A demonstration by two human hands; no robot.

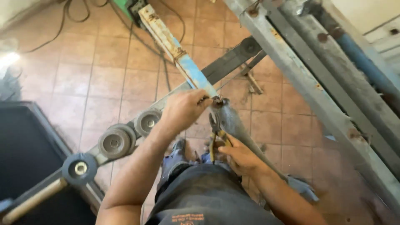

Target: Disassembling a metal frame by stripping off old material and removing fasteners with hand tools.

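Pliers are biting at the wire knot on the blue bar end, right hand clamped on their handles. Left hand is pinching the knot itself. Looks half-twisted to me, nowhere near finished.

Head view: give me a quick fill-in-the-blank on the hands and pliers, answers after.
1. The right hand holds pliers with ____ handles.
2. The left hand grips the end of a bar painted ____.
3. The floor is covered in ____.
4. The rail at lower left carries round ____.

Missing words: yellow; blue; tiles; rollers
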